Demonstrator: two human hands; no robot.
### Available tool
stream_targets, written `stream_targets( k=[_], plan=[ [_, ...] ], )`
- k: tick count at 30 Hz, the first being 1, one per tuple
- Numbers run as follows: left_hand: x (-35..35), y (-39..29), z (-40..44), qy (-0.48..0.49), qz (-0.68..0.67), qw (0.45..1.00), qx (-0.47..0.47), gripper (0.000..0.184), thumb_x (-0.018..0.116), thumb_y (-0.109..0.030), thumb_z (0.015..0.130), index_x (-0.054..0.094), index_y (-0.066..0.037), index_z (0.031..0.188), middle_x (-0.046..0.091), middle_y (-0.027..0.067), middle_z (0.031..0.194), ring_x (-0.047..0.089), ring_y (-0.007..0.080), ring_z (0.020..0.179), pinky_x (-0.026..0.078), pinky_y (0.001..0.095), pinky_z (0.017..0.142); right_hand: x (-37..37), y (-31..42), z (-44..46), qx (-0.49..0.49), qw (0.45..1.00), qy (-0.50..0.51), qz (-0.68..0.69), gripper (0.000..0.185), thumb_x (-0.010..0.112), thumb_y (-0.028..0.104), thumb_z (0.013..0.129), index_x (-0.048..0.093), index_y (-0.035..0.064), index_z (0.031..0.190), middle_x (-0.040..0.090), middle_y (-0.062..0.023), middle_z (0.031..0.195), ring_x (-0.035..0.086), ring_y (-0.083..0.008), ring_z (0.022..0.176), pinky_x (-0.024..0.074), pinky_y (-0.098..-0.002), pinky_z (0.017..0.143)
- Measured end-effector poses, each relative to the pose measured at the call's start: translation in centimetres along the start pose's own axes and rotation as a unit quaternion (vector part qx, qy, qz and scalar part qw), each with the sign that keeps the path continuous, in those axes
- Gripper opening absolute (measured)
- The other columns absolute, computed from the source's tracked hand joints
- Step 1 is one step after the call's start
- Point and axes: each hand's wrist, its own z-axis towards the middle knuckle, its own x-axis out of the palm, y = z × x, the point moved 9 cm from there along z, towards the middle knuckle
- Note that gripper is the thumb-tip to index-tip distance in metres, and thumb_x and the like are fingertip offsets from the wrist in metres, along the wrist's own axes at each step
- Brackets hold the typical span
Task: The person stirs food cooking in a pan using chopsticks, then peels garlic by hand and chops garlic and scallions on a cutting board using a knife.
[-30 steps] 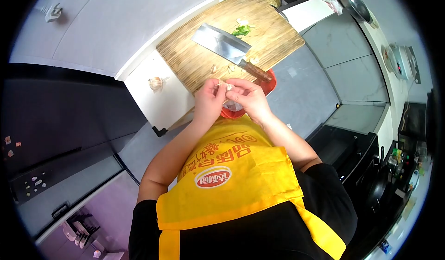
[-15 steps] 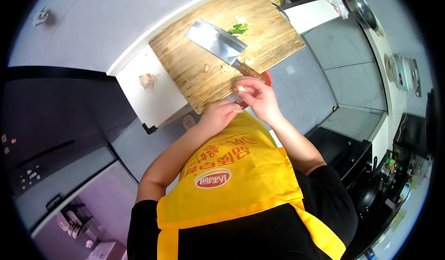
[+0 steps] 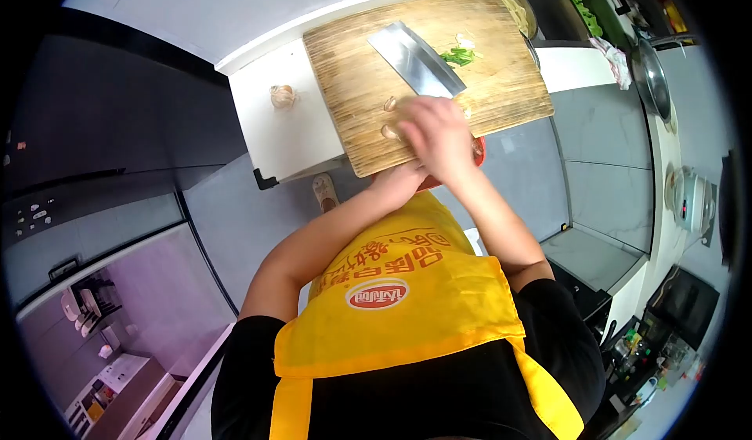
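Observation:
My right hand is over the near edge of the wooden cutting board, its fingertips smeared by motion beside garlic cloves. It hides the handle of the cleaver, whose blade lies flat on the board. Below the board's edge, my left hand is partly covered by my right, and its fingers are hidden. Chopped green pieces lie beyond the blade. Behind my hands shows part of a red container.
A garlic bulb sits on the white counter left of the board. At the back right are a pan of food, a cloth and a metal bowl.
My hands have parted from their hold together near the apron. My right hand has moved up over the board; my left stays low. The view has turned.

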Motion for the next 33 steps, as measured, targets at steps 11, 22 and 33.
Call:
stream_targets(
  k=[11,22,33],
  plan=[
    [-9.1,-9.1,-5.0,-0.184,0.137,0.933,0.277,0.022,0.074,-0.013,0.084,0.072,-0.008,0.105,0.066,0.0057,0.109,0.062,0.0271,0.100,0.053,0.0372,0.087,-2.1,-5.2,-2.5,0.149,0.966,0.166,-0.132,0.040,0.072,0.012,0.078,0.061,0.0031,0.116,0.067,-0.0165,0.096,0.065,-0.0366,0.096,0.0542,-0.0435,0.081],
    [-14.9,-4.5,0.8,-0.182,0.176,0.938,0.239,0.022,0.073,-0.008,0.083,0.076,-0.009,0.104,0.069,0.0095,0.113,0.061,0.0300,0.107,0.049,0.0398,0.095,-9.0,-1.8,-10.0,0.241,0.963,0.074,-0.091,0.028,0.074,0.021,0.086,0.062,0.0050,0.105,0.067,-0.0157,0.083,0.069,-0.0328,0.069,0.0558,-0.0425,0.060],
    [-24.1,0.7,-2.5,-0.333,-0.016,0.934,0.133,0.013,0.074,-0.007,0.086,0.073,-0.005,0.099,0.070,0.0069,0.110,0.069,0.0162,0.085,0.055,0.0292,0.075,-2.2,1.6,-21.1,0.294,0.905,0.248,-0.179,0.024,0.066,0.018,0.086,0.056,0.0047,0.103,0.068,-0.0157,0.083,0.068,-0.0364,0.068,0.0558,-0.0460,0.061]
  ],
)
